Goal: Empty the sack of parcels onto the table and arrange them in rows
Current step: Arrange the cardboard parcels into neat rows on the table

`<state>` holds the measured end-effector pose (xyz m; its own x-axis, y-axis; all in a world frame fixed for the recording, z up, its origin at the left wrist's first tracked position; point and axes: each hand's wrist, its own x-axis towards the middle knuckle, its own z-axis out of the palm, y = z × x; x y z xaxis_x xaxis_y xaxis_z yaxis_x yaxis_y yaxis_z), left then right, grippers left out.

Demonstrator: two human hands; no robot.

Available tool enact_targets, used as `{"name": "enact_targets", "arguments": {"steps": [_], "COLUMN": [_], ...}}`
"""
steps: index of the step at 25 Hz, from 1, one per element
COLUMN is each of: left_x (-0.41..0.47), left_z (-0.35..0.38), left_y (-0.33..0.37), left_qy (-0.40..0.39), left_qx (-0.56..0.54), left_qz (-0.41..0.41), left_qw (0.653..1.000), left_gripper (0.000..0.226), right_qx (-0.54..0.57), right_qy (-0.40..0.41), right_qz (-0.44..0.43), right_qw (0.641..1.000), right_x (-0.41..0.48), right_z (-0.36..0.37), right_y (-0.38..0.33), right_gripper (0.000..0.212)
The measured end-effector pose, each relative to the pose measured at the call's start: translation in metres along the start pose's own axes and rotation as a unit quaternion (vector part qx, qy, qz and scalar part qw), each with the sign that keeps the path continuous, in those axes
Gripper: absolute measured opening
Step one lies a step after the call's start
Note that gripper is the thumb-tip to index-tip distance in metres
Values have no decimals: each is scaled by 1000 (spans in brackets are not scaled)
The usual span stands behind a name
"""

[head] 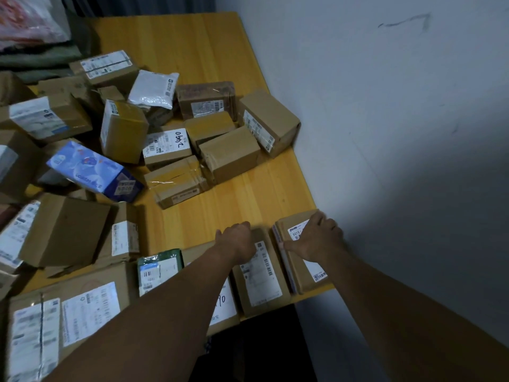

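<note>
So, your left hand [238,241] curled over the far edge of the middle box [261,277]; right hand [316,238] clamped the corner box [297,261] beside it on the surface [234,199].

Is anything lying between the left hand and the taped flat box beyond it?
Nothing visible: only bare table lies between the left hand and the taped flat box.

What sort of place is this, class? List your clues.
Likely a parcel sorting room: many labelled parcels heaped on a table by a bare wall, some already in a row at its near edge.
</note>
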<state>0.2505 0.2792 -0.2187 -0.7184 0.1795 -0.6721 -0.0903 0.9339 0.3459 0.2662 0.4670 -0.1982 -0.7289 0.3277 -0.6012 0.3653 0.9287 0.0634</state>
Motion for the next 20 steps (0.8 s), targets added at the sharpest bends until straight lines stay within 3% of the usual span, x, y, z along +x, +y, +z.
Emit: {"name": "enact_targets", "arguments": {"steps": [15, 20], "left_x": [-4, -12], "left_z": [-1, -8], "left_y": [0, 4], "left_qy": [-14, 26], "left_qx": [-41, -32], "left_qz": [-15, -14], "left_qw": [999, 999], "left_gripper": [41, 35], "right_qx": [38, 43], "right_qy": [-24, 12], "right_qz": [7, 2], "right_qw": [999, 999], "right_x": [-20, -26], "right_z": [-4, -11], "right_y": [-12, -13], "right_gripper": [129, 120]}}
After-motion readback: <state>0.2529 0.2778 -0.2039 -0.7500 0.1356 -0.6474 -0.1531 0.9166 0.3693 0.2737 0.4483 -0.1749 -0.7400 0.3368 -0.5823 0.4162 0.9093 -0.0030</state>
